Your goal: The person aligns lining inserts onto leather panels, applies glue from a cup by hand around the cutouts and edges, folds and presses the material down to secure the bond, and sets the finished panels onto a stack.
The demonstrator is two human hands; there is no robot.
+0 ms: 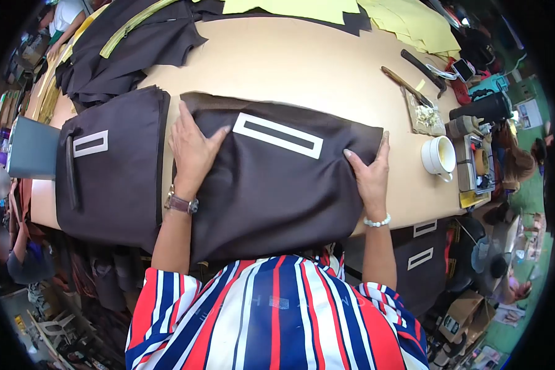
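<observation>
A dark brown panel (271,191) with a white rectangular frame (278,135) near its top lies in front of me and hangs over the table's near edge. My left hand (194,148) rests on its left edge, thumb and fingers spread apart. At the right edge, my right hand (370,172) has its thumb on the panel's face and its fingers along the side, with the material bunched between them. To the left lies a stack of similar dark panels (117,179), the top one with a white frame (90,143) and a dark strip (71,172).
Dark cut pieces (129,49) and yellow sheets (407,24) lie at the table's far side. On the right are a white cup (438,155), a brush (407,85) on a block, and a black cylinder (482,106). A grey box (34,148) stands left. Other people work nearby.
</observation>
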